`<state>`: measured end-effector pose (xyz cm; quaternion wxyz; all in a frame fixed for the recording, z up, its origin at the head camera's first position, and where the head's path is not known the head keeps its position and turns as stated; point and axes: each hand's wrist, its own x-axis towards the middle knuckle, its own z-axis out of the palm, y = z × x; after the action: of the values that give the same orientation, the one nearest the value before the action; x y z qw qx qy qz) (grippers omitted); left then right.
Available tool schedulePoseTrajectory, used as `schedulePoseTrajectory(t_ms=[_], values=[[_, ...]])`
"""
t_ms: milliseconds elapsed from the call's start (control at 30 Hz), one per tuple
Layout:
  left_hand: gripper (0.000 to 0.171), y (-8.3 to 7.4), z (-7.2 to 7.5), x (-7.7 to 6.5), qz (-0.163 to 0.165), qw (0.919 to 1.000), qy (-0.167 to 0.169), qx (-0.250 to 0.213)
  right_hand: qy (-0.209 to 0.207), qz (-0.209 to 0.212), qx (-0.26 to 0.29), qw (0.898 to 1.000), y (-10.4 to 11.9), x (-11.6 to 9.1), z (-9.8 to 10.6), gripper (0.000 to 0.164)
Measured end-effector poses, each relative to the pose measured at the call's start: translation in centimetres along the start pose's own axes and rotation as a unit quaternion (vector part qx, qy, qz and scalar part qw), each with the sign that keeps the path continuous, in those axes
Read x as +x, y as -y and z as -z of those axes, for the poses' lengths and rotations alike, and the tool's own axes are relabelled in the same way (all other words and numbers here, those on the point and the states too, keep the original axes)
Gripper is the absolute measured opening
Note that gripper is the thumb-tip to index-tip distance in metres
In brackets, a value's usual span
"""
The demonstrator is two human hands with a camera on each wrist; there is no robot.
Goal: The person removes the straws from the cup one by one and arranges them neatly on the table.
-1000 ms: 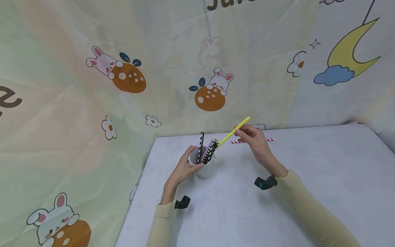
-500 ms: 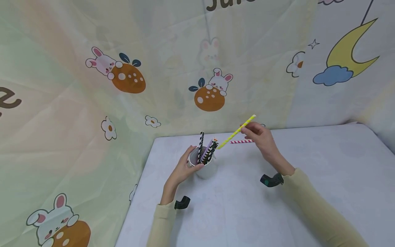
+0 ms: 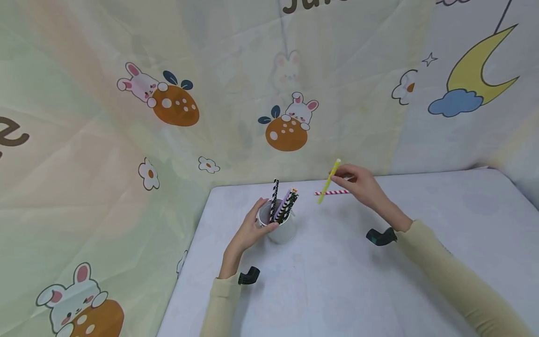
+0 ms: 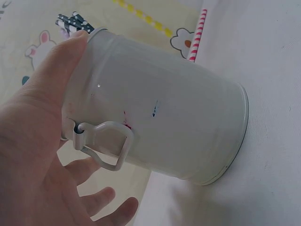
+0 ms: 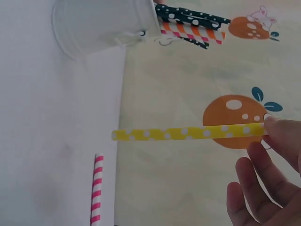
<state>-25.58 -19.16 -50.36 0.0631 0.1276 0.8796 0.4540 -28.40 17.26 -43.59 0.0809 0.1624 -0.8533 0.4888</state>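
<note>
My left hand (image 3: 249, 228) grips the rim of a white metal bucket (image 4: 164, 103) with a small wire handle on its side. Several paper straws (image 3: 283, 208) lean inside it, black-and-white, lilac and orange-striped ones among them. To the right, my right hand (image 3: 358, 185) pinches a yellow straw with white dots (image 5: 188, 133) near its upper end, between thumb and finger. The straw tilts, its lower end apart from the bucket. On the table behind it lies a red-and-white striped straw (image 5: 97, 190), partly hidden by my right hand in the head view.
The white table (image 3: 320, 281) carries the bucket near its back left. A cloth backdrop (image 3: 236, 93) printed with rabbits rises along the table's back and left edges. Small black cameras (image 3: 381, 237) are worn at both wrists.
My right hand has moved right with the yellow straw, away from the bucket, and the straw has turned steeper. The left hand has stayed on the bucket.
</note>
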Motion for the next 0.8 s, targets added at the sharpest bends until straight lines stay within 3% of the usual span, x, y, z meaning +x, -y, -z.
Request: schedulePoseTrajectory(t_ms=[333,567,800], values=[[0.087,-0.2,0.3,0.3,0.004,1.0000,0.002,-0.001,0.084,0.048,-0.108,0.989,0.3,1.1,1.4,0.016],[0.088,-0.1,0.2,0.2,0.012,0.9999,0.001,-0.003,0.144,0.065,-0.167,0.973,1.0,1.7,1.7,0.016],[0.088,-0.1,0.1,0.1,0.013,0.9999,0.001,-0.008,0.172,0.063,-0.229,0.956,0.6,2.0,1.7,0.012]])
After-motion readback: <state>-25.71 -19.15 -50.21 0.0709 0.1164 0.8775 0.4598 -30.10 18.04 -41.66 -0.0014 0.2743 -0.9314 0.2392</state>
